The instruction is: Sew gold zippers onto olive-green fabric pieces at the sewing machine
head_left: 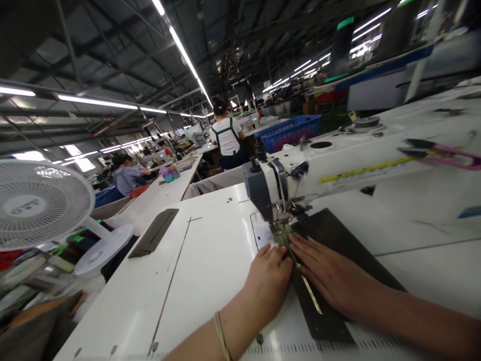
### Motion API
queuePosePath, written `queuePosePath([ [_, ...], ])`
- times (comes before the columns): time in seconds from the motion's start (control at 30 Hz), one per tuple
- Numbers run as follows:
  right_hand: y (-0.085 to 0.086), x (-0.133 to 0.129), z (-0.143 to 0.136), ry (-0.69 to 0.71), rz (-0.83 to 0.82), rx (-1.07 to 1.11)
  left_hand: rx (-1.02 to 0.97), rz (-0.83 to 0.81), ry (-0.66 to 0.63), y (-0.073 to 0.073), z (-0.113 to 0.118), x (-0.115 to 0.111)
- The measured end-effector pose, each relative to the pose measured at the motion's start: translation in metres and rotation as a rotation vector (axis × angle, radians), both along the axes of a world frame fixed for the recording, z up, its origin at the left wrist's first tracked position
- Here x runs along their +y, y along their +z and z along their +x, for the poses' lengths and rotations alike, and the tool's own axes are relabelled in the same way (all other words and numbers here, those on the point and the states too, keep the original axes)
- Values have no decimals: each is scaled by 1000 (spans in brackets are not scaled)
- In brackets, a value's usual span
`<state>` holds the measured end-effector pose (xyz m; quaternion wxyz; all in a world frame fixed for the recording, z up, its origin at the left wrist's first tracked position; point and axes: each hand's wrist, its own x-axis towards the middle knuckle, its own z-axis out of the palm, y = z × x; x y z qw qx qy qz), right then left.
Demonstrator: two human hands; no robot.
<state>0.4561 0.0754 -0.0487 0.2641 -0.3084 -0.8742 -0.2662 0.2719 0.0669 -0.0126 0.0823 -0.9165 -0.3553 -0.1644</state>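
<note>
A dark olive flat panel (338, 240), leather-like or fabric, lies under the needle area of a sewing machine (266, 190). A gold-toothed zipper (310, 291) runs along it, leading up toward the presser foot. My left hand (269, 278) is closed at the panel's left edge, fingers curled close to the zipper just in front of the foot. Stretched flat, my right hand (330, 271) presses on the panel to the right of the zipper, fingertips near the foot. The left fingertips are partly hidden.
A second olive panel with a slot (156, 233) lies on the white table (210, 250) to the left. A white fan (45, 205) stands at far left. Pink-handled thread snips (443, 153) rest on the machine. Beyond are a blue crate (289, 133) and a seated person (227, 135).
</note>
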Motion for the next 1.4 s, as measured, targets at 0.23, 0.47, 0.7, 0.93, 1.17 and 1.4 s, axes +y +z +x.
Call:
queuePosePath([
  [0.23, 7, 8, -2, -30, -25, -2, -37, -2, -36, 3, -1, 12],
  [0.47, 7, 28, -4, 3, -19, 33, -59, 8, -38, 2, 0, 30],
  [0.7, 18, 8, 1, 58, -116, 152, -121, 24, -44, 0, -3, 23],
  [0.93, 20, -49, 3, 131, -87, 193, -193, 39, -81, -7, -6, 6],
  [1.17, 23, -21, 6, 82, -292, 318, -109, 53, -66, -7, -3, 7],
  [1.4, 4, 9, 1, 58, -255, 205, -70, 20, -62, 3, 1, 12],
])
